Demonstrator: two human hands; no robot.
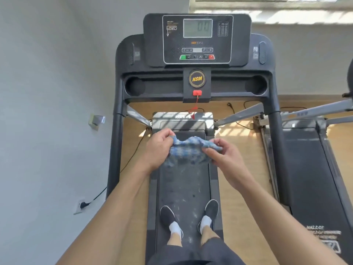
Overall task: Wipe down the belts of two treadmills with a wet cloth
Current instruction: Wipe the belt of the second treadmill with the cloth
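Where the grip stands: the left hand (159, 148) pinches one end of the cloth (189, 150) and the right hand (223, 155) pinches the other, so each grip is closed on fabric.
Cloth: blue-and-white check, bunched and sagging between the two hands. It is held in the air over the front part of the belt (184, 188) and looks clear of it.
Belt: dark, and streaked with pale dust and scuffs along its length.
Shoes: the person's shoes (168, 215) stand on the rear part of the belt.
Console: the console (196, 39) is raised beyond the belt's front end, with its display lit.
Second treadmill: the second treadmill (305, 169) lies parallel, to the right of the belt, with floor between.
Step in hand: probably spreading or refolding the cloth before wiping. Judging by the dust, this belt is not yet wiped.
Next move calls for: bending down to lay the cloth flat on the belt's front end, then pressing it with a palm and stroking across the width. The feet must come off the belt's rear part before that stretch can be reached.
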